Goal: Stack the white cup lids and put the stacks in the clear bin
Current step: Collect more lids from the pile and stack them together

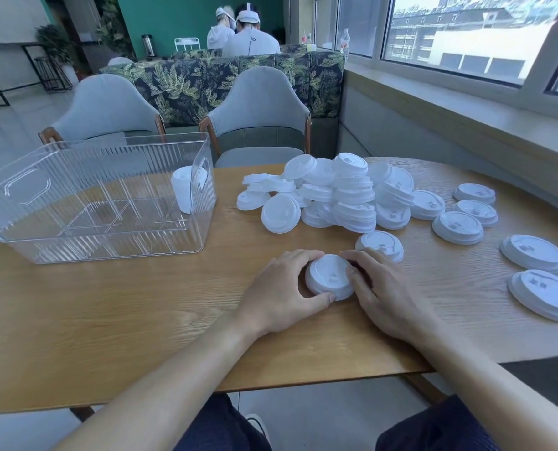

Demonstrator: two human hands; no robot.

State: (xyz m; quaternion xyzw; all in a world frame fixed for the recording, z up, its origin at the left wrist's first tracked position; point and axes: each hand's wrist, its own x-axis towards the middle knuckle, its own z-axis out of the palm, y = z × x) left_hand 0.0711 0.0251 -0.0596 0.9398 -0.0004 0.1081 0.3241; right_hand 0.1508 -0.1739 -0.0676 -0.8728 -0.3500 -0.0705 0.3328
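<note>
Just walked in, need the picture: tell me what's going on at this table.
A person grips a white lid on the table between the left hand and right hand. A pile of lids lies beyond. The clear bin on the left holds one stack of lids.

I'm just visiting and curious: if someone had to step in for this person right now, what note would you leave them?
Left hand and right hand grip a short stack of white lids on the wooden table.
Clear bin, at left, holds one lid stack in its far right corner.
Left: the loose lid pile and the single lids to the right still need stacking and binning.
</note>
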